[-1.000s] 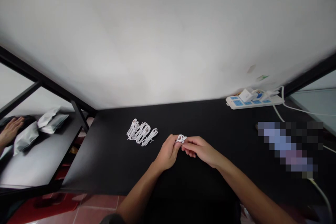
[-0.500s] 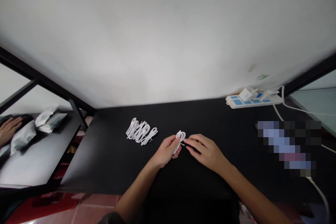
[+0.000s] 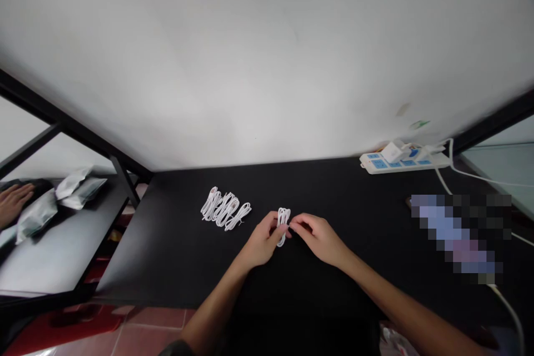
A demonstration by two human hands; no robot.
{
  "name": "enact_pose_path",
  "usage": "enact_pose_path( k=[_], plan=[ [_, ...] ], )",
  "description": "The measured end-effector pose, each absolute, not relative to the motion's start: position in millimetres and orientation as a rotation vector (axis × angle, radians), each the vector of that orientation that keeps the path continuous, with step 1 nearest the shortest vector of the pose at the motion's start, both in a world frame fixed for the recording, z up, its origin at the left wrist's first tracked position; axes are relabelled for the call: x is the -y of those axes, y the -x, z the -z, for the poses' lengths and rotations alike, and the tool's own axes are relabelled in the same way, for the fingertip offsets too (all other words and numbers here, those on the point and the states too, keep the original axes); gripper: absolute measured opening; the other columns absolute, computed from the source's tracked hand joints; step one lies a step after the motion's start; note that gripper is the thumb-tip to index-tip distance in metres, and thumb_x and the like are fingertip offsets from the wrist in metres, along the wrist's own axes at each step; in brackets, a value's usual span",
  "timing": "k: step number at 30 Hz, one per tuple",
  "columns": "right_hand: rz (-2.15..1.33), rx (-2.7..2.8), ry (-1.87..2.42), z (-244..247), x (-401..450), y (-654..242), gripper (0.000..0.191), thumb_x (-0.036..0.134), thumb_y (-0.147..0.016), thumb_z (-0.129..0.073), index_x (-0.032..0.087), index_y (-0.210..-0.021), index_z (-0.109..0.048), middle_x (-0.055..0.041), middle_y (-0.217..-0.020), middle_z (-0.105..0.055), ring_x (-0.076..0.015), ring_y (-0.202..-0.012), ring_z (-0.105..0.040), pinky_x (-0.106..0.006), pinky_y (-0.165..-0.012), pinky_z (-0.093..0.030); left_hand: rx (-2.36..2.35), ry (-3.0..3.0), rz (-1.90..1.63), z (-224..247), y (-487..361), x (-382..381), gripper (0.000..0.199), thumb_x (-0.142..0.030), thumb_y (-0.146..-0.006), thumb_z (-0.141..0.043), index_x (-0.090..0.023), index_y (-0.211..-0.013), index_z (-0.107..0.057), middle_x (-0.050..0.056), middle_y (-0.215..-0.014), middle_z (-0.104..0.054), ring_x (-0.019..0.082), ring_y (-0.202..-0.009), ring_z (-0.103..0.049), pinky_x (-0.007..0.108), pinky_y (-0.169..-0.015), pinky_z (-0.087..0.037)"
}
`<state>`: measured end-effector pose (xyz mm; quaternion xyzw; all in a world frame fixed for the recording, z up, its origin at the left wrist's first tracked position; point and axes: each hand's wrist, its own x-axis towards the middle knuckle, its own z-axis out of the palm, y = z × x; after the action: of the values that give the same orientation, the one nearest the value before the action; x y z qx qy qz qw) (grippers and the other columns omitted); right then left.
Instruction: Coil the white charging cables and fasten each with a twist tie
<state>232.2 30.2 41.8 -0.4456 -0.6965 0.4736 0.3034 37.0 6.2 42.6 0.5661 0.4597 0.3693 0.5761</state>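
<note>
A coiled white cable (image 3: 284, 216) stands upright in my left hand (image 3: 263, 240), gripped between thumb and fingers around its middle. My right hand (image 3: 319, 238) is closed in a pinch at the coil's right side, on the thin white twist tie (image 3: 289, 226) there; the fingertips cover most of the tie. To the left, several similar coiled white cables (image 3: 226, 209) lie side by side on the black table (image 3: 175, 256).
A white power strip (image 3: 392, 162) with a plugged-in charger sits along the wall at the back right. A pixelated device (image 3: 454, 233) lies at the right. On the neighbouring table at left are silvery bags (image 3: 37, 216) and another person's hand (image 3: 15, 203).
My right hand has moved left and its fingers have closed on the tie. My left hand has turned the coil more upright. The cables on the table stay put.
</note>
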Motion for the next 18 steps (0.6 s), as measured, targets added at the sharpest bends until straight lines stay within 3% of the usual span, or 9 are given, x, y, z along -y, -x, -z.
enact_pose_path(
  k=[4,6,8,10,13,16,18],
  plan=[
    [-2.088,1.036,1.186,-36.6,-21.3,-224.9,0.039,0.051,-0.079,-0.078,0.015,-0.074,-0.065,0.003,-0.061,-0.05,-0.0077,-0.053,-0.04,-0.024,-0.05,-0.029,-1.016,-1.923,-0.947,-43.0,-19.0,-5.1,0.024,-0.029,-0.102,-0.051,-0.023,-0.111,-0.073,0.009,-0.116,-0.065,0.02,-0.111,-0.063,0.04,-0.104,-0.048],
    [-2.293,0.772,1.1,-37.9,-16.1,-223.9,0.042,0.048,-0.068,-0.087,0.014,-0.073,-0.064,0.0048,-0.06,-0.047,-0.0051,-0.051,-0.035,-0.022,-0.048,-0.024,-0.923,-2.068,-0.994,-43.3,-13.4,-3.6,0.027,-0.024,-0.102,-0.05,-0.026,-0.106,-0.077,0.007,-0.114,-0.067,0.021,-0.117,-0.062,0.046,-0.112,-0.043],
    [-2.311,0.735,1.053,-41.4,-10.6,-224.5,0.041,0.048,-0.071,-0.086,0.014,-0.072,-0.062,0.0047,-0.06,-0.047,-0.0049,-0.051,-0.036,-0.022,-0.048,-0.026,-0.962,-2.003,-1.032,-44.0,-12.7,-1.5,0.021,-0.027,-0.099,-0.058,-0.025,-0.106,-0.078,0.008,-0.109,-0.07,0.023,-0.112,-0.065,0.047,-0.109,-0.046],
    [-2.124,0.949,1.067,-45.6,-6.1,-227.3,0.037,0.051,-0.084,-0.074,0.015,-0.078,-0.065,0.0014,-0.065,-0.054,-0.0079,-0.054,-0.045,-0.023,-0.05,-0.035,-1.088,-1.692,-1.034,-45.1,-15.9,0.7,0.024,-0.034,-0.092,-0.068,-0.021,-0.111,-0.076,0.009,-0.103,-0.072,0.023,-0.098,-0.069,0.041,-0.093,-0.056],
    [-1.404,1.602,1.067,-51.0,-4.7,-236.1,0.028,0.042,-0.095,-0.062,0.019,-0.109,-0.069,-0.0066,-0.09,-0.068,-0.0161,-0.076,-0.062,-0.03,-0.066,-0.049,-1.118,-1.062,-0.927,-47.1,-22.6,2.7,0.044,-0.041,-0.082,-0.079,-0.015,-0.117,-0.073,0.007,-0.087,-0.073,0.018,-0.075,-0.069,0.031,-0.071,-0.058],
    [-0.594,2.154,0.835,-56.6,-9.7,-245.8,0.028,0.024,-0.097,-0.06,0.024,-0.125,-0.066,-0.0078,-0.108,-0.07,-0.0193,-0.093,-0.065,-0.036,-0.082,-0.051,-1.009,-0.707,-0.795,-50.9,-25.6,3.3,0.05,-0.041,-0.075,-0.086,-0.011,-0.113,-0.074,0.005,-0.08,-0.07,0.013,-0.066,-0.066,0.027,-0.067,-0.057],
    [-0.299,2.331,0.665,-61.4,-13.9,-249.0,0.027,0.016,-0.098,-0.056,0.023,-0.122,-0.067,-0.0072,-0.108,-0.071,-0.0185,-0.091,-0.065,-0.035,-0.079,-0.051,-0.973,-0.627,-0.736,-54.6,-25.4,3.5,0.049,-0.039,-0.071,-0.089,-0.009,-0.108,-0.075,0.005,-0.079,-0.07,0.011,-0.063,-0.064,0.025,-0.064,-0.056]
  ],
)
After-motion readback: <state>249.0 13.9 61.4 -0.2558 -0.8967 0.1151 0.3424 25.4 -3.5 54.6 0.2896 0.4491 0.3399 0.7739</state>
